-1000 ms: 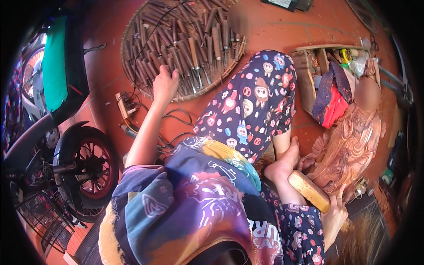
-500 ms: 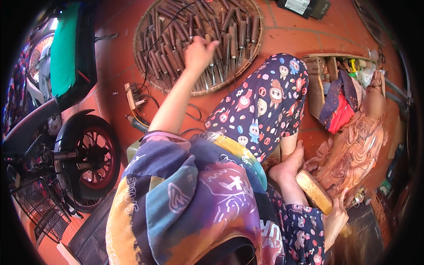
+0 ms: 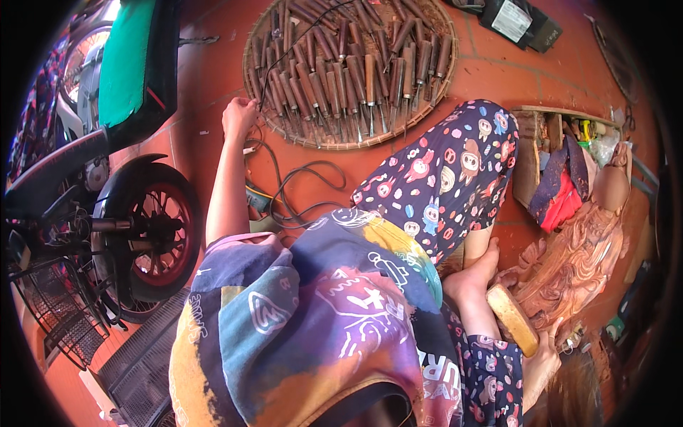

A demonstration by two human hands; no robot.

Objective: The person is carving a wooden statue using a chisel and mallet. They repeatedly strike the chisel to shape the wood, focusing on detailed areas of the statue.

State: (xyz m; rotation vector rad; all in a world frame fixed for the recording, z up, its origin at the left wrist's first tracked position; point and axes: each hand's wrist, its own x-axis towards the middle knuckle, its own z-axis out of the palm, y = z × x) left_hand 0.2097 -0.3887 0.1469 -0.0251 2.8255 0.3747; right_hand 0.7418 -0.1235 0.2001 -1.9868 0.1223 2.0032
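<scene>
My left hand [image 3: 240,117] is beside the left rim of a round woven tray [image 3: 299,139], its fingers curled together; what is in them, if anything, cannot be made out. Rows of carving chisels [image 3: 348,78] with brown wooden handles fill the tray, blades mostly toward me. At lower right, my right hand [image 3: 542,361] grips a wooden mallet, whose pale block-shaped head [image 3: 512,320] rests against my lower leg; one finger is stretched out. A carved reddish-brown wooden figure [image 3: 573,256] lies beyond that hand, on its side.
Dark cables [image 3: 306,181] lie coiled on the tiled floor between the tray and my shirt. A motorbike wheel [image 3: 153,235] stands at the left. A wooden box [image 3: 528,146] with cloth and small items sits beyond my bare foot [image 3: 473,277]. Black packages [image 3: 516,21] lie at the far right.
My left hand has left the chisels and moved left and slightly nearer, beyond the tray's rim. The view has shifted a little. My right hand and the mallet keep their place.
</scene>
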